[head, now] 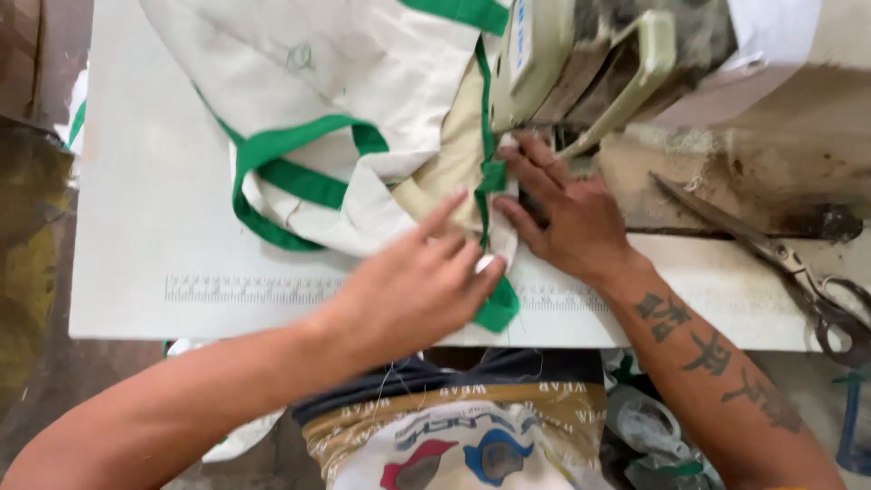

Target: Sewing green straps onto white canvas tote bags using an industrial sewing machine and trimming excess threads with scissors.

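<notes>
Running from the sewing machine (pixel 581 63) toward the person, the green strap (pixel 491 181) lies lengthwise; left hand (pixel 413 290) and right hand (pixel 567 218) press flat, each grip open, on the white bag (pixel 299 82).

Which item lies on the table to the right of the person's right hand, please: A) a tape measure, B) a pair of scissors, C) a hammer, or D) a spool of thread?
B: a pair of metal scissors lies on the table, right of the right hand, blades pointing toward the sewing machine.

A crumpled white cloth bag (pixel 363 109) with green trim (pixel 290 177) lies bunched beneath the machine head.
</notes>
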